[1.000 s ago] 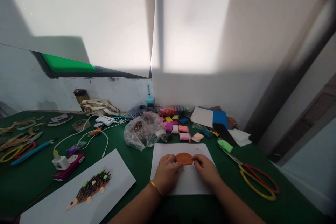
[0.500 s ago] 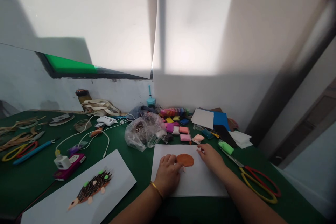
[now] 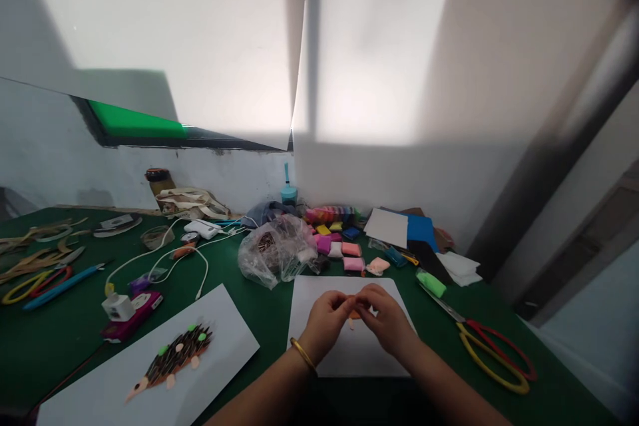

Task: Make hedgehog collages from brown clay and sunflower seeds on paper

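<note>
My left hand [image 3: 324, 323] and my right hand [image 3: 387, 319] meet fingertip to fingertip over a white sheet of paper [image 3: 357, 356]. Their fingers are pinched together, and whatever lies between them is too small or hidden to name. Just below the fingertips, part of an orange-brown clay oval [image 3: 354, 315] shows on the paper, mostly covered by my hands. A small pale pink clay piece [image 3: 351, 324] sticks out under its lower edge. To the left lies another sheet with a finished-looking hedgehog picture [image 3: 177, 356] of dark spines, green and pink dots.
Large red-and-yellow scissors [image 3: 492, 353] lie right of the paper, by a green clay pack [image 3: 430, 283]. Behind are colourful clay packs [image 3: 353, 264] and a clear plastic bag [image 3: 274, 253]. White cables and a magenta device [image 3: 132, 316] are at left.
My right hand has moved left from the paper's upper right to meet my left hand. The left hand has lifted off the paper slightly, and both now cover most of the clay oval.
</note>
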The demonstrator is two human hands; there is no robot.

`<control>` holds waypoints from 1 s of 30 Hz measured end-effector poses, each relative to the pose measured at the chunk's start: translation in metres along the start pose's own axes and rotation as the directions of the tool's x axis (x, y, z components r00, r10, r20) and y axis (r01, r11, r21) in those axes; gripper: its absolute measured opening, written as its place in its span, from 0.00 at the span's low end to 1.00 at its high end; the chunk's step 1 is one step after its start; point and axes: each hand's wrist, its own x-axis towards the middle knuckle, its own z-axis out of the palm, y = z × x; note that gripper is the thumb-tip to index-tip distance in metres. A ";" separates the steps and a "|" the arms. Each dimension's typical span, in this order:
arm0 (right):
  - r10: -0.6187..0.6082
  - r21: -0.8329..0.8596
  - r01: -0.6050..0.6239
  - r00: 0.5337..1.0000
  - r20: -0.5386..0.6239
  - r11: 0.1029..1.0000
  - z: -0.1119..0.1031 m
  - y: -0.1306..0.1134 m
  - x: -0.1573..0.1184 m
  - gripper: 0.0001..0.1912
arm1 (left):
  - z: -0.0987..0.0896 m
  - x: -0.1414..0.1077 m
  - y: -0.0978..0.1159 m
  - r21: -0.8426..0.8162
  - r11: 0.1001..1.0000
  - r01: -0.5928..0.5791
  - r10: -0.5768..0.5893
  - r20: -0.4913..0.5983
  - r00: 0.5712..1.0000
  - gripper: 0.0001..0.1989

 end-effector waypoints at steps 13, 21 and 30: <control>0.004 0.109 0.001 0.999 -0.045 0.994 0.008 -0.008 -0.008 0.07 | -0.002 -0.003 -0.003 -0.257 0.940 0.225 -0.216 0.064 0.974 0.21; -0.004 0.138 0.011 0.999 -0.050 0.990 0.013 -0.007 -0.013 0.06 | 0.000 -0.003 -0.006 -0.244 0.943 0.227 -0.222 0.049 0.974 0.18; 0.026 0.177 -0.014 0.998 -0.064 0.984 0.016 -0.007 -0.015 0.06 | 0.000 -0.003 -0.010 -0.183 0.960 0.212 -0.200 0.083 0.976 0.21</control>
